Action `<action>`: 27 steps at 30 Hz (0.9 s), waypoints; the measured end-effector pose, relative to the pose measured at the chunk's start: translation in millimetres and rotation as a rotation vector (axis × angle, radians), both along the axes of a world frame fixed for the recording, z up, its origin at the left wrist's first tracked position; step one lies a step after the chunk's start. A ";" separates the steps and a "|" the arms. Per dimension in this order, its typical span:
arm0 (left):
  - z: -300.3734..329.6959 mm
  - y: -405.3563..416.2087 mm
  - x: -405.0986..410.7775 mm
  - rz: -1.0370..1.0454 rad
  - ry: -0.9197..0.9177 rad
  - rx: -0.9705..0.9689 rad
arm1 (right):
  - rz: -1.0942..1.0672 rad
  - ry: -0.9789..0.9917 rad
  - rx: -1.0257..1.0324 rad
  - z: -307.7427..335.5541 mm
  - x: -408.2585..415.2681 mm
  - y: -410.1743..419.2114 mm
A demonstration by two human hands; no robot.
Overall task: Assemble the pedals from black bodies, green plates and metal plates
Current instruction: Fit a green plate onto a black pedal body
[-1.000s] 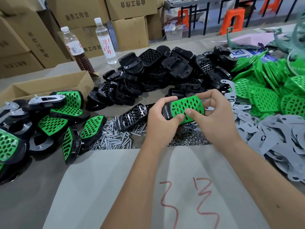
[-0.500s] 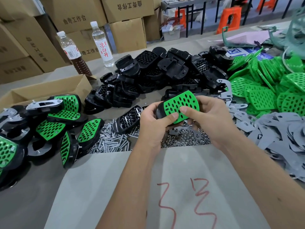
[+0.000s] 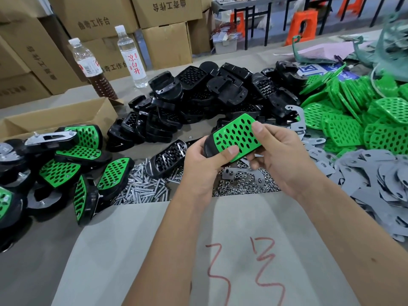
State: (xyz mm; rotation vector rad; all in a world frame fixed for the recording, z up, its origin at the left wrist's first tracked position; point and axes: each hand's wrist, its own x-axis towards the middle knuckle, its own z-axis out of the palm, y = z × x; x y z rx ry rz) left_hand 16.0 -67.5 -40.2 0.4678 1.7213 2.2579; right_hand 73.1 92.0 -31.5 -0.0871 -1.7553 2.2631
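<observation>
Bench: grey worktable (image 3: pixel 31 257), parts heaped.
Grip: our 2 hands, left hand (image 3: pixel 203 164) and right hand (image 3: pixel 280 155), clamp the pedal (image 3: pixel 234 138).
Handling: we judge it light, stiff; hold edges.

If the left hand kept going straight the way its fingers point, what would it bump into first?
The left hand grips the pedal and points up and right, away from the person. Beyond it, the pile of black bodies probably comes first, though depth is hard to judge.

I count two bottles (image 3: pixel 132 56), two orange stools (image 3: pixel 302 25), one pedal (image 3: pixel 234 138) in hand, one open carton (image 3: pixel 55 120).
</observation>
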 end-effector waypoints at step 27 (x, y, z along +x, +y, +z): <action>-5.4 17.3 2.3 0.527 0.152 -0.177 | -0.311 -0.043 0.447 4.8 5.5 -14.4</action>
